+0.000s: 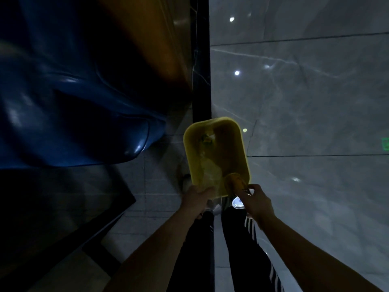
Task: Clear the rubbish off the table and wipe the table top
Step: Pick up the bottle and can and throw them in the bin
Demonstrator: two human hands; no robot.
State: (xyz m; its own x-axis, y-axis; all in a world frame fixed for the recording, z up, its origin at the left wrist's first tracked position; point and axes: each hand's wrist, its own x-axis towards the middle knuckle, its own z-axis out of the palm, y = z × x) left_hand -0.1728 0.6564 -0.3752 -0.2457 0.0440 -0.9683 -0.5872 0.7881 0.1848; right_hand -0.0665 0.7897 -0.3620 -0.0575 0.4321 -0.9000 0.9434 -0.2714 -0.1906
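Note:
A yellow plastic bin hangs in front of me over the floor. My left hand grips its near rim. Inside lie a clear crumpled plastic wrapper and a small dark scrap. My right hand pinches a small yellow-brown piece of rubbish at the bin's near right corner, just over the rim. The scene is very dim, so I cannot tell what the piece is. No table top shows in this view.
A blue and orange padded seat fills the left side. A black vertical strip divides it from glossy grey marble floor. My legs in dark striped trousers are below, with a white round object under my right hand.

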